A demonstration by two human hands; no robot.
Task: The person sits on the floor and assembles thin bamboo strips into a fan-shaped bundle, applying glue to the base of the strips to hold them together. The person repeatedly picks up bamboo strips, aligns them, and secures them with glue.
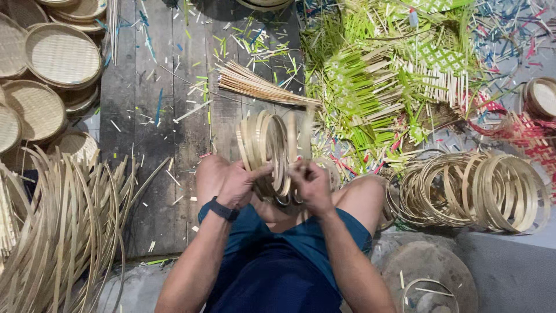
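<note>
I sit on the floor with a bundle of thin bamboo hoops [272, 148] held upright between my knees. My left hand [237, 184], with a dark watch on the wrist, grips the left side of the bundle with its thumb on a rim. On the right side, my right hand [311, 185] pinches the lower edge of the hoops. The upper right part of the bundle is blurred by motion.
A stack of loose bamboo hoops [472, 188] lies at the right. Long bent bamboo strips [63, 226] pile at the left, woven round trays [61, 55] at top left. Green and pale woven mats and slivers [376, 81] cover the far right; a stick bundle [260, 87] lies on the planks.
</note>
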